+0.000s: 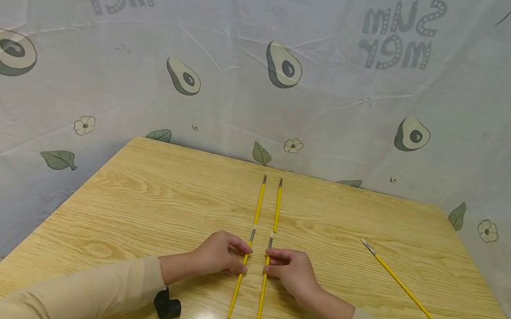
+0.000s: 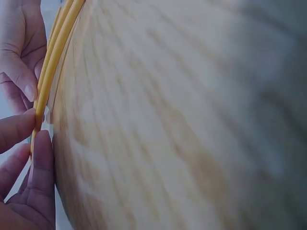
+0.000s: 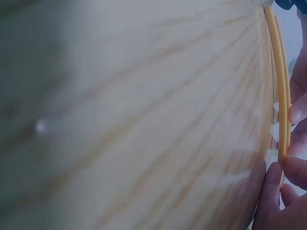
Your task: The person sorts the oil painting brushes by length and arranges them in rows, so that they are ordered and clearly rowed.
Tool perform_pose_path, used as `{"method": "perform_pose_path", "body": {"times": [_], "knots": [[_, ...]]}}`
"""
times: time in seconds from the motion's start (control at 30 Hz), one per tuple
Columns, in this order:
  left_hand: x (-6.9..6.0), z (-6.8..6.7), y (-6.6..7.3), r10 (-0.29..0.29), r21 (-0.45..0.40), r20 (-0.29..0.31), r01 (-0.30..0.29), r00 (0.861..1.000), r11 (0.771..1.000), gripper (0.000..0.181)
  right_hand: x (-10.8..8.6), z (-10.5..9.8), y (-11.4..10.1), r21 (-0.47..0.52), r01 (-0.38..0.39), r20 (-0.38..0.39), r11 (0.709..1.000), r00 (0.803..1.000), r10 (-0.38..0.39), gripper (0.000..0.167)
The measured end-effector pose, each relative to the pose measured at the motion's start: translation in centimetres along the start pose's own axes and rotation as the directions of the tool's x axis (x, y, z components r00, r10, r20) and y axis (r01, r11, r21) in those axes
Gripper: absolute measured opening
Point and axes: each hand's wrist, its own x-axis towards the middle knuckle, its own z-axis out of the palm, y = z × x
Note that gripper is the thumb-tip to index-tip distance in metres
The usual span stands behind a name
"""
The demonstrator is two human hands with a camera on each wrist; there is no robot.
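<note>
Two yellow brushes lie nearly parallel at the near middle of the table. The left hand [image 1: 220, 253] pinches the left near brush [image 1: 237, 287] between thumb and fingers; the right hand [image 1: 292, 271] pinches the right near brush [image 1: 261, 303] the same way. Beyond them lie a far left brush [image 1: 260, 200] and a far right brush [image 1: 278, 206], each roughly in line with the near one. In the left wrist view, the left hand [image 2: 29, 177] has its fingertips at a yellow handle [image 2: 55, 52]. The right wrist view shows the right hand [image 3: 288, 191] at a handle [image 3: 278, 96].
A fifth brush [image 1: 402, 285] lies slantwise on the right of the wooden table [image 1: 149, 209]. Behind the table hangs a pale cloth [image 1: 228, 109] printed with avocados and leaves. Black wrist devices [image 1: 167, 305] show below both forearms.
</note>
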Motion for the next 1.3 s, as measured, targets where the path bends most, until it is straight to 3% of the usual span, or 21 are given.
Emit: {"method": "perform_pose_path", "body": {"times": [0.67, 1.3], "knots": [[-0.26, -0.04, 0.39, 0.047, 0.069, 0.044, -0.050, 0.998, 0.996, 0.031, -0.06, 0.43, -0.18, -0.051, 0.011, -0.016, 0.999, 1.000, -0.012, 0.029], [-0.43, 0.10, 0.72, 0.058, 0.097, 0.044, -0.062, 0.997, 0.993, 0.033, 0.24, 0.28, -0.26, -0.136, 0.029, 0.014, 0.990, 1.000, -0.027, 0.027]]}}
